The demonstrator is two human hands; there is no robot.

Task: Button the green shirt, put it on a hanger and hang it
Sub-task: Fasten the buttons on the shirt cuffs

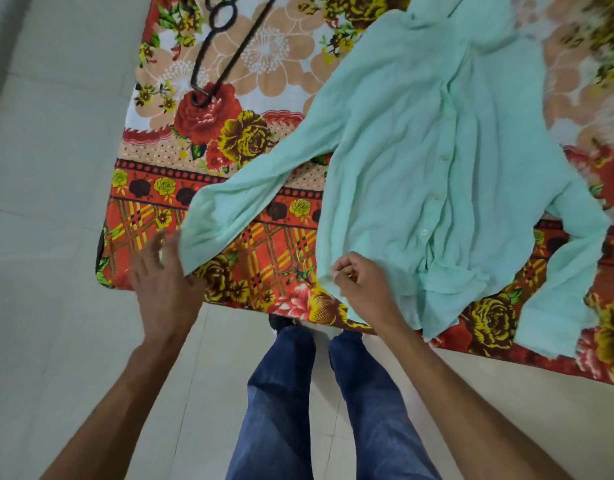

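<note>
1. Shirt: pale green, thin cloth, buttoned front (419,161), spread flat on bed with red-and-orange floral cover (250,81); hem overhangs near edge.
2. Hanger: dark, thin-framed (222,57), far-left on cover, well apart from shirt.
3. Right hand (364,289): fingers clamped on hem corner.
4. Left hand (163,289): fingers apart, beside sleeve cuff.
5. Floor: pale tiles (56,202), open leftward.

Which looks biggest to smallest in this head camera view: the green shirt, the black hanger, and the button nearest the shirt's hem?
1. The green shirt, spread across the floral bedsheet.
2. The black hanger, partly cut off at the top edge and farther away, so its true size is unsure.
3. The button, tiny.
</note>
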